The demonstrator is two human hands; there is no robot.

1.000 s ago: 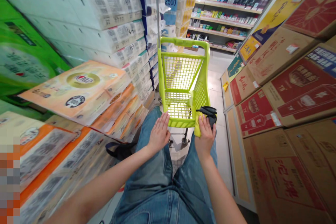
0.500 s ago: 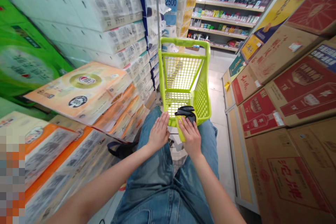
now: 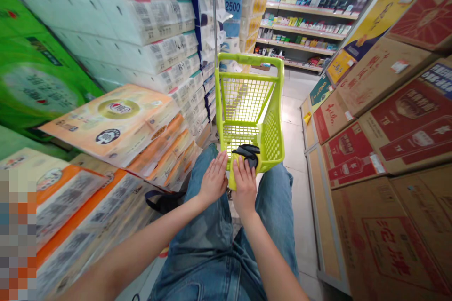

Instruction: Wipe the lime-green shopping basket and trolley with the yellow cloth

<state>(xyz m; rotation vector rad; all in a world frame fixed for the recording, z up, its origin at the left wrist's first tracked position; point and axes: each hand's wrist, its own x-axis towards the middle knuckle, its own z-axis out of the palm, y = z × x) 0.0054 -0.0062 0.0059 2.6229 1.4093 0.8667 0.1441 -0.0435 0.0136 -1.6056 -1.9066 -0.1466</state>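
Observation:
A lime-green plastic shopping basket (image 3: 277, 61) on a long metal pole stands between my knees, its open side facing me. My left hand (image 3: 213, 179) rests with straight fingers at the near left corner of its rim. Close beside it, my right hand (image 3: 244, 187) presses a yellow cloth (image 3: 232, 179) against the near rim, fingers laid over it. A black, strap-like item (image 3: 246, 150) sits at the rim just beyond my right fingertips; its kind is unclear. The part of the cloth under my palm is hidden.
Orange tissue packs (image 3: 116, 124) are stacked close on the left, with white packs (image 3: 160, 14) behind. Cardboard cartons (image 3: 395, 225) line the right side. Shelves (image 3: 314, 9) of small boxes stand ahead. Tiled floor (image 3: 294, 136) runs between basket and cartons.
My right hand has slid left along the rim with the yellow cloth, nearer to my left hand. The black item has shifted slightly left too. My left hand stays in place.

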